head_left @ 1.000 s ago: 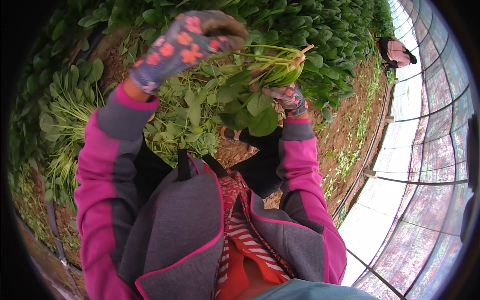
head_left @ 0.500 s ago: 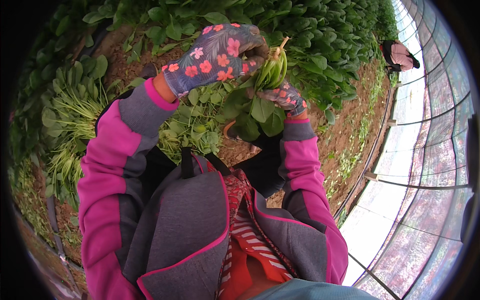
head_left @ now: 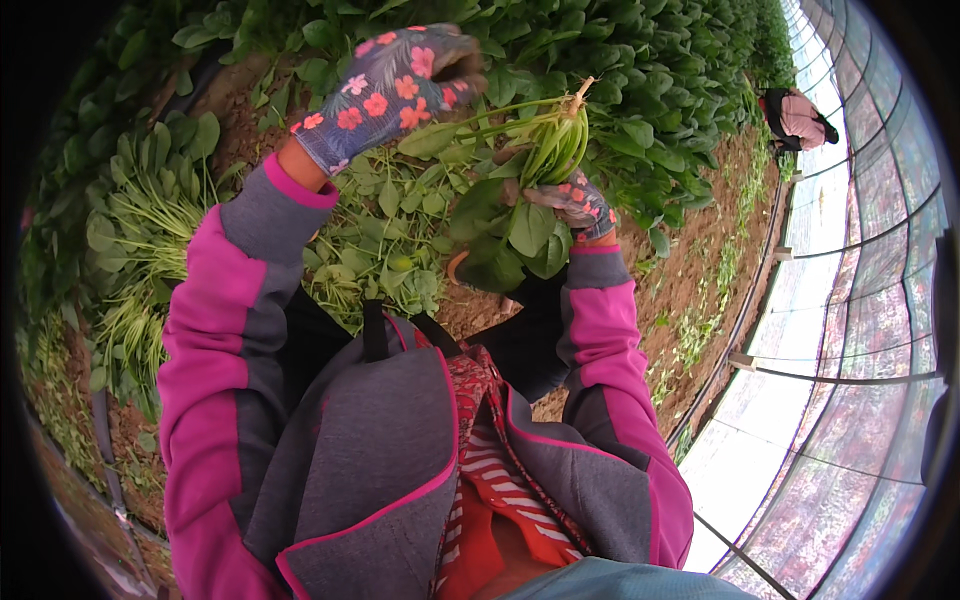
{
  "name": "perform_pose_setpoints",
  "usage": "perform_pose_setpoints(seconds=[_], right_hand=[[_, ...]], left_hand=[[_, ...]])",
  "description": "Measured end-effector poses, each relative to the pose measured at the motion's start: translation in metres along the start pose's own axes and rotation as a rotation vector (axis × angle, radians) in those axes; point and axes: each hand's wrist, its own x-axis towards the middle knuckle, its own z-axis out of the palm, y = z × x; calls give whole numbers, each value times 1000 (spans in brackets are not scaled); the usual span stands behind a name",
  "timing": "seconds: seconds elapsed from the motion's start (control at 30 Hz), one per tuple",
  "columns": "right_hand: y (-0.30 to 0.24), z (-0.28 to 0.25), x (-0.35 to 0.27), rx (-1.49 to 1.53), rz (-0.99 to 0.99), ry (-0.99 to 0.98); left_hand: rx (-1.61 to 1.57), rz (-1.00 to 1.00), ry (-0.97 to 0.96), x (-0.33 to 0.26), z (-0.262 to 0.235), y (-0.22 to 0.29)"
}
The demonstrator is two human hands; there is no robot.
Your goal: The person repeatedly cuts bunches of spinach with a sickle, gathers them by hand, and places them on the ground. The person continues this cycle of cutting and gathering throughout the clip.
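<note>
My right hand (head_left: 572, 203), in a flowered glove, grips a bunch of leafy greens (head_left: 553, 145) held roots-up, its broad leaves hanging down below the fist. My left hand (head_left: 395, 90), in a matching flowered glove, is raised to the left of the bunch with its fingers closed. A long green stalk with a leaf (head_left: 455, 130) runs from those fingers across to the bunch. Both hands are above my chest, over the soil bed.
Cut greens lie in a pile (head_left: 375, 240) under my hands and in a row (head_left: 135, 270) at the left. A dense bed of growing greens (head_left: 650, 70) fills the top. Another person (head_left: 797, 115) crouches far off. A plastic greenhouse wall (head_left: 870, 300) curves at right beside bare soil (head_left: 690, 270).
My left hand went down onto the bunch, then drew back up and to the left with a stalk stretched out from it. My right hand stayed put with the bunch.
</note>
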Motion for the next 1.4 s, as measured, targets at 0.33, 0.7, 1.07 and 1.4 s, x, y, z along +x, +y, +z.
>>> perform_pose_setpoints(seconds=[0.33, 0.7, 1.07, 1.4], right_hand=[[-17, 38, 8, -209, -11, -32], [-7, 22, 9, -322, 22, -112], [-18, 29, 4, -392, 176, -129], [-14, 18, 1, -142, 150, 4]], left_hand=[[-366, -154, -222, 2, 22, 9], [-457, -244, -315, 3, 21, 14], [238, 139, 3, -19, 46, -29], [64, -75, 35, 7, 0, -1]])
